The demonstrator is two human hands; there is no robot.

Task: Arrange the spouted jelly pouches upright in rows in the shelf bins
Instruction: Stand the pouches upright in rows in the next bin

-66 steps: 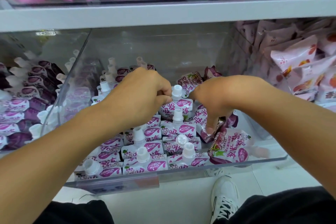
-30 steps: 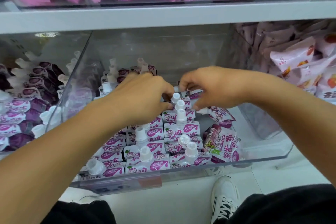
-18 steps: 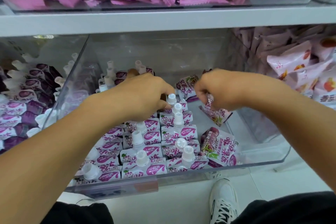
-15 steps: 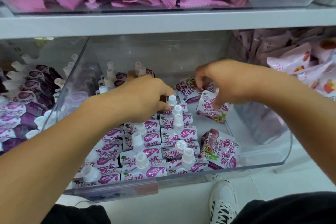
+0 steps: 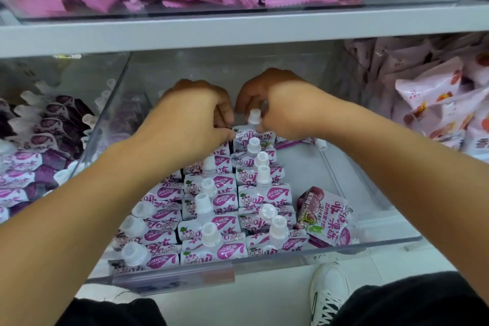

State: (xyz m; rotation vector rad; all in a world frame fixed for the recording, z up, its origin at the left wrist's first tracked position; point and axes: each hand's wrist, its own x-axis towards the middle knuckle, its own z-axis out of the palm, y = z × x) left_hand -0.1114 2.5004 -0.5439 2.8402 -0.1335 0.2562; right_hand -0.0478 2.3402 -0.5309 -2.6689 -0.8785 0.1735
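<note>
Both hands are deep in the clear bin (image 5: 370,242), working at the far end of the third row of jelly pouches. The right hand (image 5: 285,111) has its fingers curled in around the newest pouch (image 5: 252,135), close about the white spout (image 5: 254,116), and looks to be setting it upright behind the others so that its cap lines up with the caps running toward the front. The left hand (image 5: 195,119) is bunched beside it, fingers drawn together and pressed against the back of the neighbouring middle row (image 5: 209,193); I judge it is bracing those pouches so they do not tip while the new one is seated, though I cannot tell whether it actually pinches anything. The rows stand tight against the left wall, each pouch leaning on the next, which keeps such soft packs standing. To the right the bin floor lies bare, with one loose pouch (image 5: 324,217) lying tilted near the front wall and another flat pouch (image 5: 299,141) just under the right wrist, both waiting to be stood up. Compared with half a second ago, the right hand has come down and leftward: then it held a pouch lifted and hanging clear of the row, and now that pouch sits at the row's end with its spout up. The left hand has barely moved from its place.
</note>
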